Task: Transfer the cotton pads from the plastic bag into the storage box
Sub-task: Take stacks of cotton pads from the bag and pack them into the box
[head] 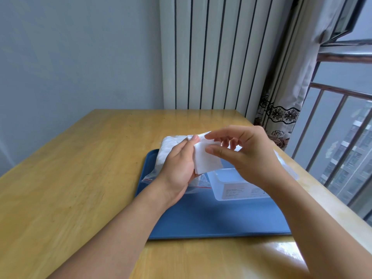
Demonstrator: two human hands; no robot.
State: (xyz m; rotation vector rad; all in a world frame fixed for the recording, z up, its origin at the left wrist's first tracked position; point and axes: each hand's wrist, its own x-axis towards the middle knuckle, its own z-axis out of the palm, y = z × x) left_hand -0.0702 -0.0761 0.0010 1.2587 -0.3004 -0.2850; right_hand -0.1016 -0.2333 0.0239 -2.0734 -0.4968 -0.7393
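Observation:
My left hand (178,165) grips a small stack of white square cotton pads (205,161) above the blue tray (211,216), thumb pressed on the stack's top edge. My right hand (244,153) touches the same stack from the right, thumb and forefinger pinching its upper pads. The clear plastic bag (169,147), with a red zip line and more white pads inside, lies under my left hand at the tray's far left. The clear storage box (233,188), with a printed label on it, sits on the tray below my right hand, partly hidden by the wrist.
The tray lies on a wooden table (80,178) whose right edge runs along a window with metal bars (330,148). A white radiator (211,53) and a curtain (281,109) stand behind the table.

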